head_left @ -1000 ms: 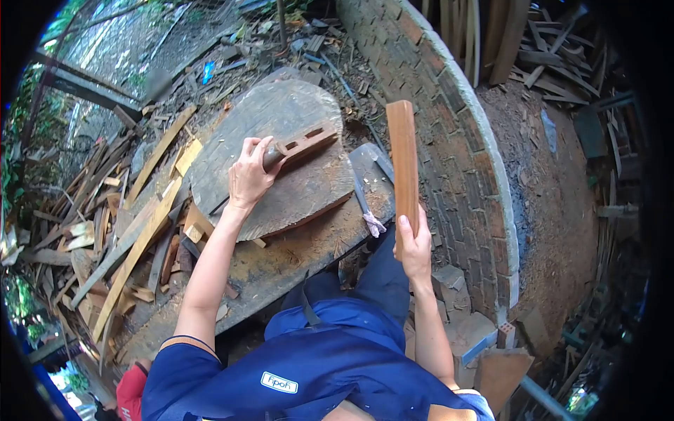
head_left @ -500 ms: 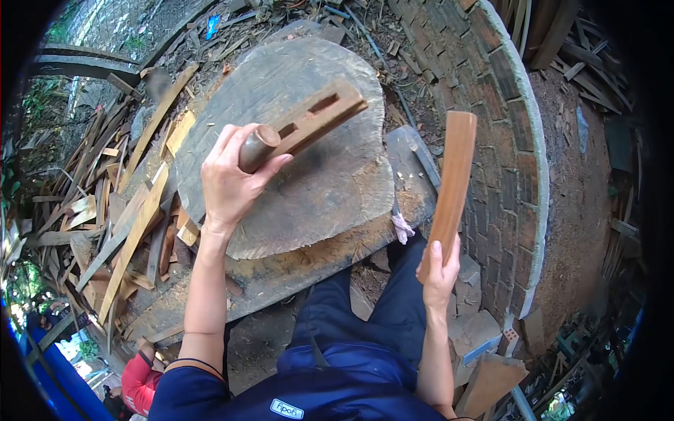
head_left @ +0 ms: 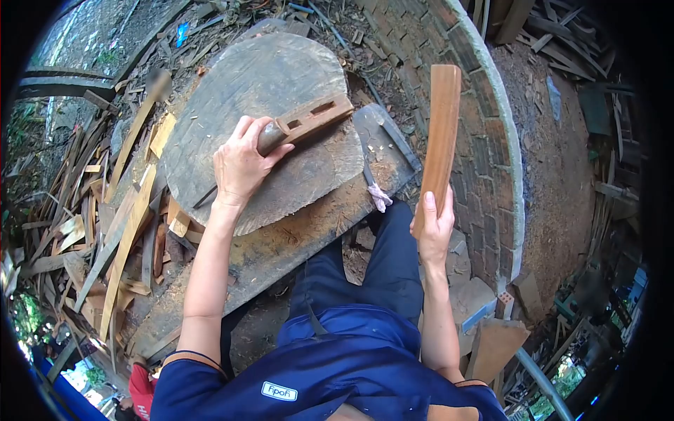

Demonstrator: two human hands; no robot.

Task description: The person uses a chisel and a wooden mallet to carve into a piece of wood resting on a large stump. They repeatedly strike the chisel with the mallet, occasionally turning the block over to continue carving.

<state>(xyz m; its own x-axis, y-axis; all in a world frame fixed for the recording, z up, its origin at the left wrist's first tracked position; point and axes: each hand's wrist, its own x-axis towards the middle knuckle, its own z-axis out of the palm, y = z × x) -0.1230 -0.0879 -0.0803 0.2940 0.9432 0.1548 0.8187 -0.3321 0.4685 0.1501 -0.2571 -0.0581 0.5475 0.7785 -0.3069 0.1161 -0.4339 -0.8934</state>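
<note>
My left hand (head_left: pixel 239 165) is closed round the thick round handle of a chisel (head_left: pixel 272 136), whose thin dark blade sticks out to the lower left. Against the fingers and thumb lies a wooden block (head_left: pixel 317 116) with two slots cut in its upper face, over the stump's top; whether the hand also grips it is partly hidden. The broad round wood stump (head_left: pixel 232 84) is under both. In my right hand (head_left: pixel 437 228) is the lower end of a smooth, slightly curved wooden bar (head_left: pixel 441 126), raised upright beside the stump.
A plank bench (head_left: pixel 281 242) runs below the stump, with a dark board (head_left: pixel 382 140) and a pinkish cloth (head_left: pixel 380 198) at its right. Scrap wood (head_left: pixel 105 238) is heaped at left. A low brick wall (head_left: pixel 484 140) curves along the right. A person in red (head_left: pixel 142 386) is at lower left.
The left hand has lowered the chisel and slotted block toward the stump, and the dark blade now shows. My right hand and its bar are higher in view.
</note>
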